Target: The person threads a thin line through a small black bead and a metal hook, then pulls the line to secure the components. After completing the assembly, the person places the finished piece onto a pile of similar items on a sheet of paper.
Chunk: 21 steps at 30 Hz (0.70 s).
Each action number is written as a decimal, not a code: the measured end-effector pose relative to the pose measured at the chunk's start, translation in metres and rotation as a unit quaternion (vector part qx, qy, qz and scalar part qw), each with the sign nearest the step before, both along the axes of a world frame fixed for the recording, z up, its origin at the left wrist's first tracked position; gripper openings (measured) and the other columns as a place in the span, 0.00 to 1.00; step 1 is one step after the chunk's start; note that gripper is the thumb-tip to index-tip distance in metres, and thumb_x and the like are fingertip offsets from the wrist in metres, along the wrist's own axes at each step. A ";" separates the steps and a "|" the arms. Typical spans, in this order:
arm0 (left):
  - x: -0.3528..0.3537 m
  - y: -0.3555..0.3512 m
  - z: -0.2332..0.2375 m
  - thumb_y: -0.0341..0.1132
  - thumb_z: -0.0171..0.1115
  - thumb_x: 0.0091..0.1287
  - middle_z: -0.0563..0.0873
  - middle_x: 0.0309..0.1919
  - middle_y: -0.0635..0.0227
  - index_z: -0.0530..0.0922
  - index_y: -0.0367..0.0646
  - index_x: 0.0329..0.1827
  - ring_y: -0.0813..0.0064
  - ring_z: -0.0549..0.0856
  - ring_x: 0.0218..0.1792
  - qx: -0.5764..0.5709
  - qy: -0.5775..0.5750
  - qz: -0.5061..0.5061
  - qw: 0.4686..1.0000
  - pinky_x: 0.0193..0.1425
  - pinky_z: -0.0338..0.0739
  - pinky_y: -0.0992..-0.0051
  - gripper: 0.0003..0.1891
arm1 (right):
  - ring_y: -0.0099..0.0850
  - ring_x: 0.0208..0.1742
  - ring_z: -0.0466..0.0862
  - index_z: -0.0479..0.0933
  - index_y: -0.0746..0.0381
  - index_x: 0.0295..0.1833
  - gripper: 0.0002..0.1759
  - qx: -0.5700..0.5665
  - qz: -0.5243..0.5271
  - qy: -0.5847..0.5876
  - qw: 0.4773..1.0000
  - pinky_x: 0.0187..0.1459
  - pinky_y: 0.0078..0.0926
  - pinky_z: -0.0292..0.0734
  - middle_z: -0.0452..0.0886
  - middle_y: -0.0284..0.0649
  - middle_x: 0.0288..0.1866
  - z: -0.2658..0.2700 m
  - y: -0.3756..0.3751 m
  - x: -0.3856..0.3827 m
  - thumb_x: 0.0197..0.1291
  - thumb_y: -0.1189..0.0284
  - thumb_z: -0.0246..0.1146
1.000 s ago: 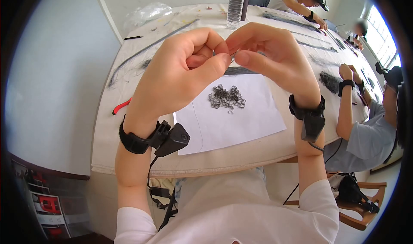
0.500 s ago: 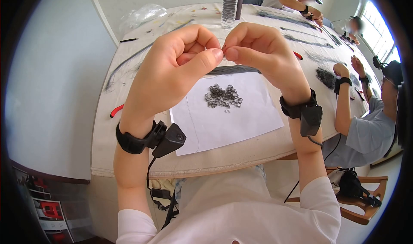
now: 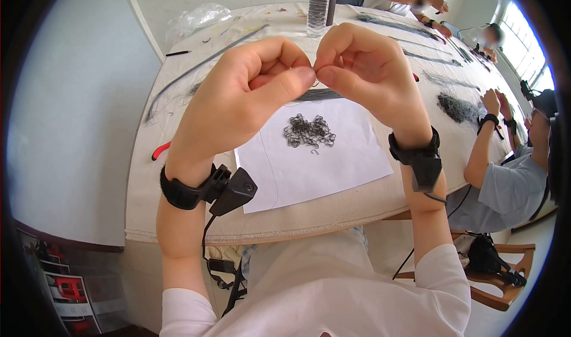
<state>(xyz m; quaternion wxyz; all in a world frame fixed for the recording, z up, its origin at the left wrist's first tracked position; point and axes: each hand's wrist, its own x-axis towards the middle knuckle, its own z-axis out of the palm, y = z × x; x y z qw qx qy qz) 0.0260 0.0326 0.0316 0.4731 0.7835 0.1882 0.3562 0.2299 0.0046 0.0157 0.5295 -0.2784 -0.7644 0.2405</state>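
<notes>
My left hand (image 3: 262, 78) and my right hand (image 3: 363, 69) meet fingertip to fingertip above the far edge of a white paper sheet (image 3: 333, 176). Thumb and index finger of each are pinched together on a thin dark wire piece (image 3: 316, 82), of which only a small curve shows between them. Below them on the paper lies a pile of small bent dark wire loops (image 3: 309, 131), with one loose loop (image 3: 315, 152) just in front. A bundle of dark wires (image 3: 318, 94) lies behind the paper, partly hidden by my hands.
A clear bottle (image 3: 317, 10) and a dark flask (image 3: 332, 4) stand at the back. A red handle (image 3: 160, 151) lies left, a black pen (image 3: 178, 53) farther back. More wire bundles (image 3: 458, 108) lie right, near a seated person (image 3: 505, 182); other people sit beyond.
My hands have shifted slightly right, and a small wire curve now shows under my fingertips. At the right, the seated person's hands have come closer together; a far person's arm has moved.
</notes>
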 end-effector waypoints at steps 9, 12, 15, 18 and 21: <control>0.006 -0.008 -0.002 0.32 0.51 0.71 0.64 0.18 0.85 0.79 0.39 0.47 0.92 0.58 0.19 -0.056 -0.066 -0.019 0.996 0.23 0.50 0.84 0.10 | 0.20 0.35 0.75 0.76 0.66 0.39 0.06 0.132 -0.042 0.004 0.990 0.37 0.17 0.70 0.78 0.34 0.36 0.002 0.003 -0.001 0.57 0.84 0.62; 0.006 -0.010 -0.002 0.33 0.48 0.71 0.64 0.19 0.86 0.79 0.41 0.49 0.92 0.58 0.20 -0.051 -0.053 -0.014 0.997 0.24 0.49 0.84 0.12 | 0.18 0.29 0.74 0.79 0.63 0.36 0.07 0.227 -0.104 -0.007 0.968 0.32 0.14 0.68 0.80 0.31 0.33 0.002 0.004 -0.002 0.52 0.84 0.64; 0.006 -0.009 -0.003 0.31 0.51 0.70 0.66 0.19 0.84 0.77 0.40 0.48 0.92 0.59 0.19 -0.073 -0.061 -0.008 0.995 0.23 0.50 0.84 0.10 | 0.21 0.28 0.75 0.81 0.61 0.35 0.09 0.309 -0.160 -0.049 0.936 0.30 0.15 0.70 0.78 0.33 0.32 0.005 0.003 -0.006 0.49 0.85 0.66; 0.012 -0.010 -0.006 0.30 0.53 0.69 0.68 0.18 0.82 0.76 0.40 0.47 0.92 0.60 0.18 -0.097 -0.082 -0.003 0.992 0.21 0.52 0.83 0.07 | 0.22 0.27 0.75 0.83 0.60 0.34 0.10 0.360 -0.191 -0.067 0.911 0.27 0.16 0.71 0.77 0.33 0.32 0.002 0.005 -0.007 0.47 0.86 0.67; 0.016 -0.008 -0.010 0.30 0.54 0.68 0.68 0.17 0.82 0.75 0.40 0.46 0.91 0.61 0.18 -0.107 -0.094 -0.002 0.990 0.21 0.52 0.83 0.07 | 0.22 0.27 0.76 0.84 0.60 0.35 0.11 0.380 -0.197 -0.070 0.901 0.25 0.16 0.71 0.77 0.34 0.32 0.000 0.009 -0.006 0.46 0.86 0.67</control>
